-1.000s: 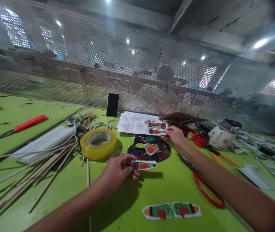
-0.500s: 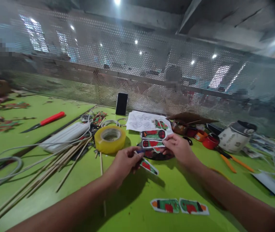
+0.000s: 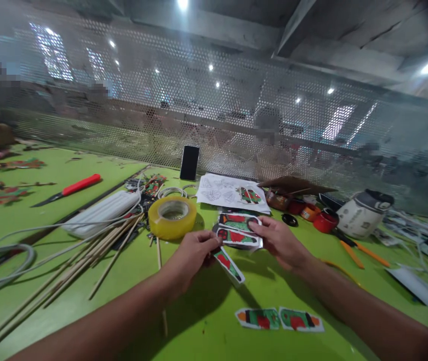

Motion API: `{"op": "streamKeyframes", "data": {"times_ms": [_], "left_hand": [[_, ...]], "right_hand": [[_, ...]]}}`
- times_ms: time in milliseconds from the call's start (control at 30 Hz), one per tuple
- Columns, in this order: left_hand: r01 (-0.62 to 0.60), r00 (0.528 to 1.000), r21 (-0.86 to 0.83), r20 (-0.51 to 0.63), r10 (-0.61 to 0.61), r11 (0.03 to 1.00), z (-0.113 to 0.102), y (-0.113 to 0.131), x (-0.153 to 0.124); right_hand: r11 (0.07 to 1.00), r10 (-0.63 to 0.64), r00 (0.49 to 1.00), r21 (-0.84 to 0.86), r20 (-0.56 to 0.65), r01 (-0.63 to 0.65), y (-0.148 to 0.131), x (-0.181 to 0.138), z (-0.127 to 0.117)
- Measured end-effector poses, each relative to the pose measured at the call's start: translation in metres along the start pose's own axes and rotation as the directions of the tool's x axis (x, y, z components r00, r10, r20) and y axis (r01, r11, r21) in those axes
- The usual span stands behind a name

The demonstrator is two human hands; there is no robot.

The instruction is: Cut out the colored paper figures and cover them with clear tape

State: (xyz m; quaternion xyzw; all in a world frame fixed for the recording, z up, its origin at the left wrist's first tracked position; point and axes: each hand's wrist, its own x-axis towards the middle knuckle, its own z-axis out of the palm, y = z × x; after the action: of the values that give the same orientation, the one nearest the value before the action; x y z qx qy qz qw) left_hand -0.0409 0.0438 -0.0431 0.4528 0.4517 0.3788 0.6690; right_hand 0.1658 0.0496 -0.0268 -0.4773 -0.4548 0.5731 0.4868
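Drawn closer since a second ago over the green tabletop (image 3: 214, 343), the right hand (image 3: 283, 244) and left hand (image 3: 195, 250) gather their pieces: right fingers pinch two painted cutouts (image 3: 236, 236), left fingers one tapered cutout (image 3: 229, 264) aimed toward five o'clock, where two orange-tipped cutouts (image 3: 261, 319) lie.

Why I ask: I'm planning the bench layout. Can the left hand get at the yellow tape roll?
Probably yes: the tape roll lies near the left hand, seemingly unobstructed, though that hand holds a painted cutout.
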Motion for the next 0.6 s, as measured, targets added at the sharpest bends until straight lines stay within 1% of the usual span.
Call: {"op": "streamKeyframes", "data": {"times_ms": [167,333,400,467,600], "left_hand": [[0.018,1.000,0.019,0.022,-0.019,1.000,0.002,0.004,-0.004],[0.006,0.998,-0.001,0.061,-0.006,1.000,0.002,0.002,-0.004],[0.021,0.998,0.002,0.063,-0.021,1.000,0.002,0.000,-0.004],[0.036,0.997,0.013,0.067,-0.037,0.999,0.002,-0.001,-0.004],[0.024,0.996,0.071,0.087,-0.031,0.997,0.002,-0.003,-0.003]], "right_hand": [[1.000,0.026,0.999,0.019,-0.037,-0.026,-0.002,-0.006,0.005],[1.000,0.021,0.997,0.013,-0.074,-0.020,0.002,-0.011,0.000],[1.000,0.010,0.996,-0.003,-0.083,-0.010,0.004,-0.013,-0.002],[1.000,-0.008,0.997,-0.027,-0.082,0.005,0.006,-0.016,-0.004],[0.995,-0.052,0.998,-0.092,-0.048,0.047,0.009,-0.027,-0.009]]}}
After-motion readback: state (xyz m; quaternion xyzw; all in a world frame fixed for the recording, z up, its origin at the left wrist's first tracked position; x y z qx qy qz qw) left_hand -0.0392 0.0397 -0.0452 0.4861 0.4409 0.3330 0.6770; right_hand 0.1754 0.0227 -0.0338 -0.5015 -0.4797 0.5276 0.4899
